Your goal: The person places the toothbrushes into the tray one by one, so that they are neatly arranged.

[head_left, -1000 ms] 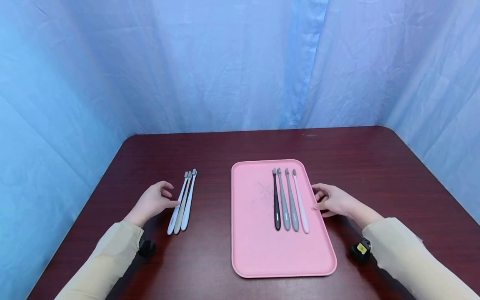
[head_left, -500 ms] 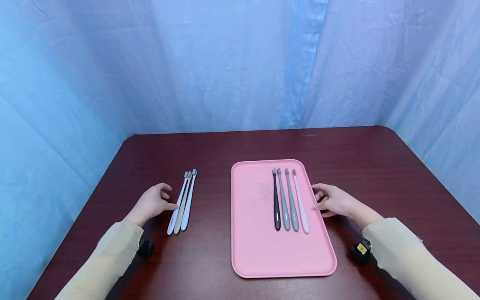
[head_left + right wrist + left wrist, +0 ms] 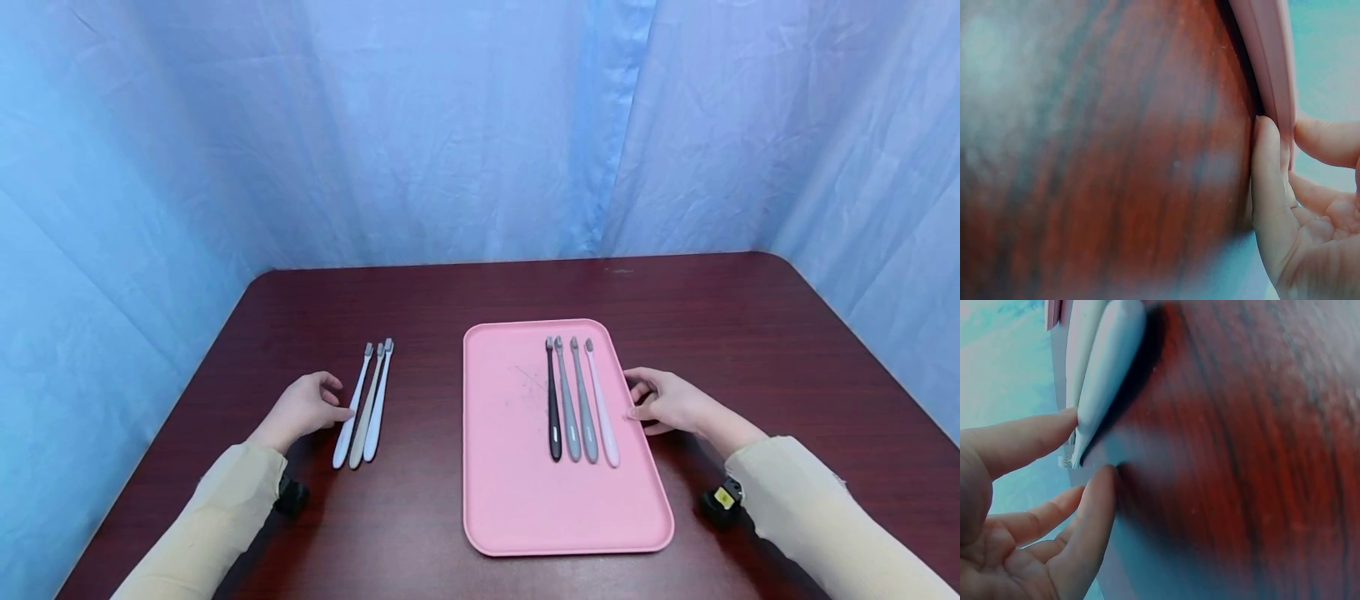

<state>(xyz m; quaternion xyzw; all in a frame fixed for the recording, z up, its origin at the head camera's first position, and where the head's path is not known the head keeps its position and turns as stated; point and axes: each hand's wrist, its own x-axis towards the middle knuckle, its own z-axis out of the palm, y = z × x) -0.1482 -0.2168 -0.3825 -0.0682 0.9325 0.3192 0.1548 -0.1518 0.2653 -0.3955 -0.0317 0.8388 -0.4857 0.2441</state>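
Note:
My left hand [image 3: 303, 406] is at three toothbrushes on the table's left side. Its thumb [image 3: 1029, 440] touches the leftmost white toothbrush [image 3: 343, 440], while the index fingertip stands apart from it, low over the wood. Right of that lie a beige toothbrush [image 3: 361, 433] and a second white toothbrush [image 3: 375, 421], their heads nearly together. On the other side, my right hand [image 3: 667, 402] pinches the right rim of a pink tray [image 3: 555, 517], thumb over the edge and fingers [image 3: 1269, 181] against its outer side. A black toothbrush [image 3: 553, 408], two grey toothbrushes [image 3: 583, 408] and a pale pink toothbrush [image 3: 602, 408] lie in the tray.
The dark red wooden table [image 3: 420, 292] has rounded far corners. Pale blue curtains [image 3: 465, 125] hang behind it and along both sides. Bare tabletop separates the loose toothbrushes from the tray.
The leftmost white toothbrush has shifted slightly left, opening a gap from the beige one. My left hand has drawn slightly left. The right hand and tray stay put.

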